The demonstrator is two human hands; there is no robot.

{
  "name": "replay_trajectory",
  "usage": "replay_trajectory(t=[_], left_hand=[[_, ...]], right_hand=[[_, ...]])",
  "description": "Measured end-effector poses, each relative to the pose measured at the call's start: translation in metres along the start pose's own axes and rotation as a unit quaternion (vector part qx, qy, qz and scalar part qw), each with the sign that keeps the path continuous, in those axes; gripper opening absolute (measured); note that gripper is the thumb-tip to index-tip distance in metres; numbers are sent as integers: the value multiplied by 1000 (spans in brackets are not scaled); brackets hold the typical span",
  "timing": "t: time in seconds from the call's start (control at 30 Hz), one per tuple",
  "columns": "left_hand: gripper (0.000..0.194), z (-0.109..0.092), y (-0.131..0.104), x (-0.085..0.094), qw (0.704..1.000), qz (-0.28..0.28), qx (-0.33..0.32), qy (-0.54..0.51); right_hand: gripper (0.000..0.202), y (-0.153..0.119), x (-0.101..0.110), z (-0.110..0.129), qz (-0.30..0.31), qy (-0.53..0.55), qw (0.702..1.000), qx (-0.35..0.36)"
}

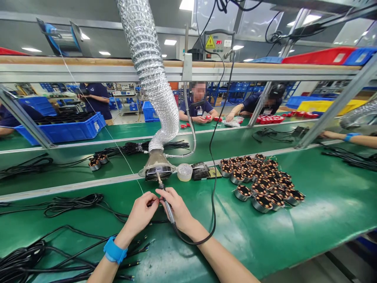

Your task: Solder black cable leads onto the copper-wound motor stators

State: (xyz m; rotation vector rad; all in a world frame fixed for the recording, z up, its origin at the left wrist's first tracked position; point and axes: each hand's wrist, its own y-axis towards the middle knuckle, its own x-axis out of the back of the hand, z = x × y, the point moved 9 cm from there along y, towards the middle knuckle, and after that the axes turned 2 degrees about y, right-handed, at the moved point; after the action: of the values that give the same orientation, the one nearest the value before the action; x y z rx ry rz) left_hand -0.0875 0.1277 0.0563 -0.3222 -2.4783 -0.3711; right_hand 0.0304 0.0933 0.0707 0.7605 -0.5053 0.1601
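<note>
My right hand (176,208) is closed around a soldering iron (167,207), whose tip points up toward the fume extractor hood (157,165). Close beside it, my left hand (143,210) is pinched, its fingertips nearly touching those of my right hand; what it grips is too small to name. A thin solder wire (125,159) runs down from a spool (61,39) to behind my left hand. A black cable end shows just below both hands. Behind the hands, a round whitish tin (185,172) sits beside a black holder (200,171).
Many copper-wound stators (262,204) cover the green bench (330,204) at right. Black cables (22,255) lie at left, reaching under my left forearm. The iron's cord loops over my right forearm. Co-workers (198,102) sit across the bench; a shelf rail crosses above.
</note>
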Motion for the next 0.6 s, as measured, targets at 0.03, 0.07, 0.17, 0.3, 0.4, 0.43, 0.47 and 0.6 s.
replay_trajectory(t=[0.03, 0.07, 0.17, 0.3, 0.4, 0.43, 0.47, 0.6], left_hand=[[28, -2, -1, 1, 1000, 0, -4, 6], [29, -4, -2, 2, 1000, 0, -7, 12], [30, -6, -3, 4, 1000, 10, -15, 20], [30, 4, -4, 3, 999, 33, 4, -9], [33, 17, -3, -3, 996, 44, 45, -67], [34, 21, -3, -5, 993, 47, 59, -87], [35, 24, -3, -7, 991, 51, 72, -104], [38, 30, -4, -11, 983, 56, 110, -138]], right_hand=[[51, -1, -1, 0, 3, 0, 1000, 2], [52, -1, -2, 0, 4, -1, 1000, 6], [53, -2, -3, 2, 4, -6, 1000, 17], [50, -4, -3, 2, 3, -10, 1000, 10], [49, -6, -5, 1, 1, -15, 1000, 3], [48, -7, -5, 1, 2, -18, 1000, 5], [48, -7, -6, 2, 3, -21, 1000, 8], [42, -7, 0, 5, -22, -26, 999, 13]])
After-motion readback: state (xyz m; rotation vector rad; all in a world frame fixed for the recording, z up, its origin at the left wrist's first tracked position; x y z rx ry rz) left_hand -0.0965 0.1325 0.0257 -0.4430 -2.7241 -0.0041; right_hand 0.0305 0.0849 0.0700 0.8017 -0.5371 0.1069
